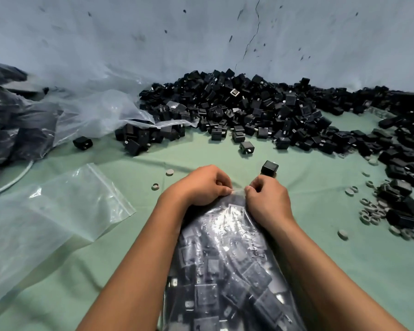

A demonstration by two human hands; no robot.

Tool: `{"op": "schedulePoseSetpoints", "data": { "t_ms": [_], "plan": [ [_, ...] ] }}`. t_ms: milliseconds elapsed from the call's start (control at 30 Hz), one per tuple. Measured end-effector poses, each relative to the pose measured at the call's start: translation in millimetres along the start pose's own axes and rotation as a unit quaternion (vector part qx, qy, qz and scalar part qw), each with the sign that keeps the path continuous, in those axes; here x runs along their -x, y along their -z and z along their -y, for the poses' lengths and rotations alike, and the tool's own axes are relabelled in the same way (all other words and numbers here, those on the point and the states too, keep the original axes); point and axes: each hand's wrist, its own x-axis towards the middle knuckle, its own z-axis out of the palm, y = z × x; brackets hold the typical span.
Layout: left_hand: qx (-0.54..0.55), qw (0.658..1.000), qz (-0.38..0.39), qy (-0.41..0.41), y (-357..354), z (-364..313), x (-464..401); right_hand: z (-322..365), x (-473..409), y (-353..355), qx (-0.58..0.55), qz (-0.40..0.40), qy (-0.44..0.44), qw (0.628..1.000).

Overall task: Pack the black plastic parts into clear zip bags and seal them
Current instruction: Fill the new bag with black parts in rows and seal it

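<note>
Head view, lower centre: filled zip bag (pixel 227 271) of black parts lying between the forearms; left hand (pixel 198 185) and right hand (pixel 265 199) both pinching its top strip. Risk: overstuffed bulk springing an unevenly pressed seal open, spilling parts onto the green cloth (pixel 344 259).

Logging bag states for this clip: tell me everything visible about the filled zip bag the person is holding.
The filled zip bag is clear, glossy, crinkled plastic packed with black plastic parts, boxy shapes showing through its skin. It lies on the green table cover between the forearms, its mouth pointing away from the person, its near end cut off by the frame. The left hand and right hand pinch the top strip side by side. Whether the zip is fully closed cannot be told.
</note>
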Motion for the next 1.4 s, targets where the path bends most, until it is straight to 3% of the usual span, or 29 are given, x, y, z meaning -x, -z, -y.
{"op": "schedulePoseSetpoints", "data": {
  "t_ms": [100,267,533,900,1233,1400],
  "plan": [
    [0.039,0.999,0.001,-0.009,3,4,-1,-4,-7,0,-0.034,0.035,0.042,0.998],
    [0.141,0.990,-0.005,-0.018,4,10,-1,-9,-25,8,-0.235,0.157,0.058,0.957],
    [0.181,0.983,-0.002,-0.034,4,10,-2,-18,-28,3,-0.315,0.119,0.031,0.941],
    [0.165,0.986,-0.007,-0.024,10,7,1,-10,-21,-7,-0.270,0.007,0.149,0.951],
    [0.157,0.986,-0.037,0.048,7,12,-2,-9,-24,-13,-0.254,0.019,0.158,0.954],
    [0.135,0.990,-0.023,0.037,6,13,-5,-14,-27,-7,-0.241,0.046,0.107,0.963]
  ]
}}
